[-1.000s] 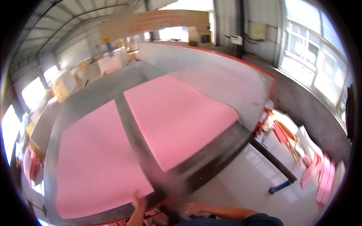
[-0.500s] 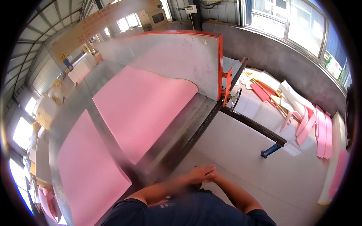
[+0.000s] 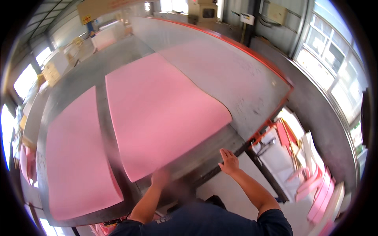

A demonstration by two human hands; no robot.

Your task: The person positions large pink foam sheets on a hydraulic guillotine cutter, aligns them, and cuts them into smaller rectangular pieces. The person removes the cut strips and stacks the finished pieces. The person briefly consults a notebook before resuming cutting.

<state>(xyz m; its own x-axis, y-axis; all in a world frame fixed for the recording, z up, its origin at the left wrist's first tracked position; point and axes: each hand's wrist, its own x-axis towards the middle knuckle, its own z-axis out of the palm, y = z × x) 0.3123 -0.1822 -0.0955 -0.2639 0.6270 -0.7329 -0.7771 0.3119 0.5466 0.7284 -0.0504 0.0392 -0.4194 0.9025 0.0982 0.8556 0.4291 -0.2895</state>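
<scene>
A large pink foam sheet (image 3: pixel 165 118) lies on the grey metal table (image 3: pixel 189 163), its right end curving up slightly beside the upright panel. Close to its near edge is my left hand (image 3: pixel 160 177), so smeared by motion that its fingers cannot be read. I cannot tell whether it touches the foam. My right hand (image 3: pixel 229 161) hovers over the table's near edge, fingers stretched out and nothing in them, a little apart from the sheet's right corner. To the left, across a strip of bare metal, rests a second pink foam sheet (image 3: pixel 80 157).
An upright grey panel (image 3: pixel 236 74) with an orange-red frame borders the table's far right side. Pink and white foam offcuts (image 3: pixel 315 181) lie on the floor at the right, below a wall with windows (image 3: pixel 327 43). Stacked boards (image 3: pixel 37 110) stand beyond the left edge.
My hands, together before, are now apart and reach forward toward the larger foam sheet. The whole view has shifted, bringing the table and both sheets nearer.
</scene>
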